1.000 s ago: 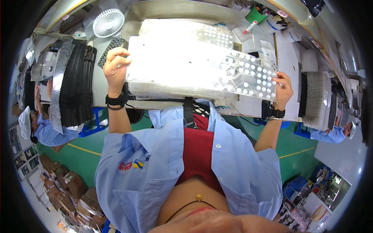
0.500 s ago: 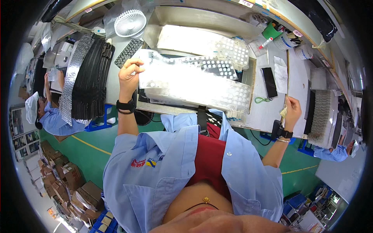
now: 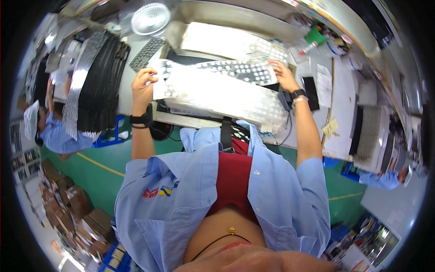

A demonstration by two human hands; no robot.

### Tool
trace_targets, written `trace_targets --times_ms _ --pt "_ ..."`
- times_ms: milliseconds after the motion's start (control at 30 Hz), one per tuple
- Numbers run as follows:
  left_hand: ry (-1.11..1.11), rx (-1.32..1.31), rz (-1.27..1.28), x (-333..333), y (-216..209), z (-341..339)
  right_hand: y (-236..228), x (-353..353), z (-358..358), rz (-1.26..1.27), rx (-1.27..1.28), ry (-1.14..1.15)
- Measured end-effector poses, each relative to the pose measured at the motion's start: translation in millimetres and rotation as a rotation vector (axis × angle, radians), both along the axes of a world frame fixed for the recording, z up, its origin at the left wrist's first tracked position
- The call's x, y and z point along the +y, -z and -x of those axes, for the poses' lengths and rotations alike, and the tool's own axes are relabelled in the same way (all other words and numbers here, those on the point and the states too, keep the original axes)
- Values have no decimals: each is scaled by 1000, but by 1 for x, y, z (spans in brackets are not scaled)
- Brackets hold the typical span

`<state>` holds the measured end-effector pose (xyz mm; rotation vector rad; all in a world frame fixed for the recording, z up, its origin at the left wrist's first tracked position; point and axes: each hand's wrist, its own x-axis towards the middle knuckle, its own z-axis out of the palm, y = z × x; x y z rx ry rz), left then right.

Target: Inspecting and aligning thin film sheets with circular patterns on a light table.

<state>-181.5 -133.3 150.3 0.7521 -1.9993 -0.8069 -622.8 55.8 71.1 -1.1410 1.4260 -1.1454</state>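
Observation:
My left hand (image 3: 144,86) pinches the left edge of a long clear plastic tray (image 3: 217,95) with many small round cells, held across the bench in front of me. Just behind it lies a second clear tray (image 3: 244,70) of round cells. My right hand (image 3: 283,75) grips the right end of that second tray. Both wrists wear black bands. More clear trays are stacked further back (image 3: 217,41).
A tall stack of black trays (image 3: 102,81) stands at the left, with a white round fan (image 3: 150,18) behind. A black phone (image 3: 310,86) and papers lie right of my right hand. Co-workers sit at far left (image 3: 54,131) and far right (image 3: 385,177). Cardboard boxes (image 3: 68,208) fill the floor lower left.
My right hand left the bench's right edge and moved up and left onto the second tray. My left hand kept hold of the front tray.

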Motion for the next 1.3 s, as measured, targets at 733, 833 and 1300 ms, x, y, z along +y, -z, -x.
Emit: trace_targets --times_ms 733,833,1300 --pt "114 184 45 -22 -34 17 -139 119 -52 539 1005 682" --pt "142 214 34 -33 -27 25 -146 128 -59 545 1043 672" --pt "288 185 -107 -49 -19 36 -155 144 -68 591 1126 668"
